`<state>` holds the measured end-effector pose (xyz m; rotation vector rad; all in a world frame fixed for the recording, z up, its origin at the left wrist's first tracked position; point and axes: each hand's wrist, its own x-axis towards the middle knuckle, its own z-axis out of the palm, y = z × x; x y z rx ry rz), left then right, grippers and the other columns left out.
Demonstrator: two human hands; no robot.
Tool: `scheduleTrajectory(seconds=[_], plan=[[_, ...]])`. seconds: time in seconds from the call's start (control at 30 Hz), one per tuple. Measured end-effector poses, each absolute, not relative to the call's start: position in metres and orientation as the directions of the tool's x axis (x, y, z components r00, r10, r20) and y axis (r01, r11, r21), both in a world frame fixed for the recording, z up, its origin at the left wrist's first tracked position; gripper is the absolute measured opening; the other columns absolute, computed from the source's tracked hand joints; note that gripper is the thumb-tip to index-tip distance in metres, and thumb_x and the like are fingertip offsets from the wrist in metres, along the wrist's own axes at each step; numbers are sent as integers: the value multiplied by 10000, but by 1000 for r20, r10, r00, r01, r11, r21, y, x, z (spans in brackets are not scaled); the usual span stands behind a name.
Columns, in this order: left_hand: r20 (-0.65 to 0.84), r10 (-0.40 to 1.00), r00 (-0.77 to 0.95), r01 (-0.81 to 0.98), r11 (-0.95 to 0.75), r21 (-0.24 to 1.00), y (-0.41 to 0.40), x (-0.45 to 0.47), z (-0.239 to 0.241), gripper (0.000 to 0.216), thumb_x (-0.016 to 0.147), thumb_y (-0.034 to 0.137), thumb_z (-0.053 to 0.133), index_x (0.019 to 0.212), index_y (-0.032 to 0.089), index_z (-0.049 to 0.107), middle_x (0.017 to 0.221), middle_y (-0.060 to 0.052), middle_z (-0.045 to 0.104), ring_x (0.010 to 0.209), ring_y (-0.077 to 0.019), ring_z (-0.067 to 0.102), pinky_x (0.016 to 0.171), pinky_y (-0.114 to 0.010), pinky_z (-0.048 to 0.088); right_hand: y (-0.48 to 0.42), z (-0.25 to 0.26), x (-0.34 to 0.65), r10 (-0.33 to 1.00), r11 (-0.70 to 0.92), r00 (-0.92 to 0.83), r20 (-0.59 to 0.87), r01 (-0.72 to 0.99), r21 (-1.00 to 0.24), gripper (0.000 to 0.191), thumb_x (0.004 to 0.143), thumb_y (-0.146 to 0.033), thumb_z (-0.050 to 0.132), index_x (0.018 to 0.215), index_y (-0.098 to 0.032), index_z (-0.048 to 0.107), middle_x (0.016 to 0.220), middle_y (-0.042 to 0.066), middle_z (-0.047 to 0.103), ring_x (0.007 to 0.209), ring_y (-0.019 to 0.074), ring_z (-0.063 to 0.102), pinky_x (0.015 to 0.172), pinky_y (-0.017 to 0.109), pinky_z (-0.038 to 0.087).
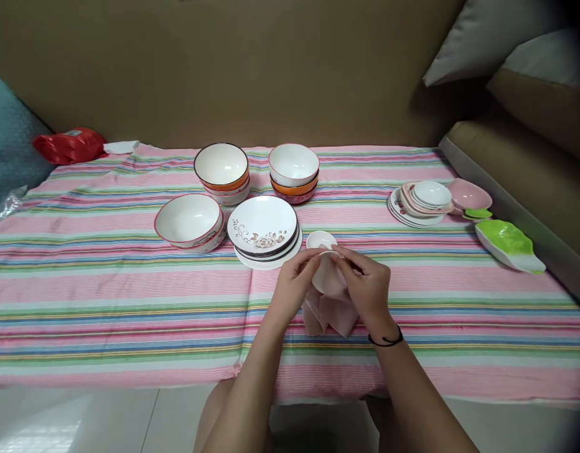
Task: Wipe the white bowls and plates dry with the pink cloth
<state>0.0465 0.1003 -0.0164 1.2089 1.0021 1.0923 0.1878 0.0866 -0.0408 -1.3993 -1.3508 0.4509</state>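
My left hand (297, 277) pinches the edge of a small white dish (322, 277) held up in front of me. On the other side, my right hand (369, 283) is closed on the dish and a pale pinkish-beige cloth (334, 314), which hangs down below it. Fingers and cloth hide part of the dish. Just beyond my hands a second small white bowl (321, 239) lies on the striped cloth. Close to my left hand is a stack of white plates (264, 220), the top one with a brown flower pattern.
Stacked bowls stand at the back left (221, 167), back middle (294, 165) and left (189, 220). To the right are stacked small dishes (431, 194), a pink bowl (469, 194) and a green leaf-shaped dish (509, 242). A red bundle (70, 145) lies far left.
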Motion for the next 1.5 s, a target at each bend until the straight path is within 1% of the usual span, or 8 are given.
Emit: scheduleTrajectory(seconds=[0.27, 0.37, 0.63, 0.83, 0.93, 1.1, 1.23, 1.5], plan=[[-115, 984, 140, -148, 135, 980, 100, 46, -20, 223, 804, 322, 611, 951, 184, 708, 945, -52, 698, 864, -200, 620, 735, -283, 487, 87, -35, 185, 951, 224, 142, 275, 298, -928, 303, 892, -329, 529, 1167, -259, 635, 1195, 30, 637, 1083, 206, 595, 888, 343, 491], [-137, 988, 70, -176, 148, 973, 102, 44, -21, 242, 778, 333, 634, 948, 176, 706, 942, -53, 698, 855, -199, 615, 702, -277, 489, 88, -35, 185, 945, 189, 230, 234, 201, -961, 347, 896, -348, 514, 1226, -256, 573, 1288, 48, 566, 1145, 202, 546, 928, 352, 468], [-107, 994, 6, -195, 106, 975, 104, 41, -19, 275, 762, 373, 658, 942, 173, 715, 985, -70, 703, 884, -218, 619, 723, -298, 499, 92, -41, 191, 928, 42, 345, 139, 272, -961, 293, 773, -454, 650, 907, -194, 638, 900, 61, 672, 804, 193, 620, 713, 328, 509], [-81, 997, 19, -131, 82, 988, 104, 41, -20, 258, 771, 352, 653, 942, 175, 727, 981, -68, 711, 888, -222, 624, 729, -296, 493, 91, -38, 194, 939, 46, 318, 128, 254, -966, 275, 770, -458, 646, 744, -187, 684, 761, 40, 676, 725, 190, 608, 672, 320, 484], [-28, 999, 31, -45, 29, 999, 103, 42, -21, 220, 794, 337, 634, 911, 183, 740, 976, -66, 716, 900, -225, 629, 744, -293, 483, 90, -34, 195, 910, 120, 363, 200, 232, -965, 224, 763, -420, 667, 748, -199, 696, 780, 35, 677, 745, 194, 617, 684, 325, 498], [5, 1000, 30, -11, -5, 1000, 103, 42, -24, 226, 811, 329, 626, 951, 188, 734, 1000, -68, 713, 932, -230, 630, 772, -298, 480, 89, -27, 194, 944, 255, 146, 295, 245, -935, 183, 853, -346, 575, 841, -229, 716, 927, 47, 667, 927, 201, 610, 779, 333, 507], [-14, 999, 33, -58, 16, 998, 104, 40, -26, 253, 807, 352, 631, 978, 194, 730, 1016, -70, 707, 968, -240, 619, 792, -307, 486, 90, -32, 193, 950, 215, 178, 258, 227, -950, 188, 816, -333, 614, 955, -230, 689, 1000, 53, 660, 918, 195, 621, 766, 327, 525], [-109, 992, 70, -175, 120, 977, 103, 43, -19, 326, 759, 400, 676, 1003, 184, 696, 976, -67, 700, 914, -217, 630, 762, -297, 506, 91, -41, 195, 962, 54, 228, 148, 372, -927, 240, 768, -418, 649, 735, -182, 675, 683, 17, 658, 644, 173, 600, 580, 272, 444]])
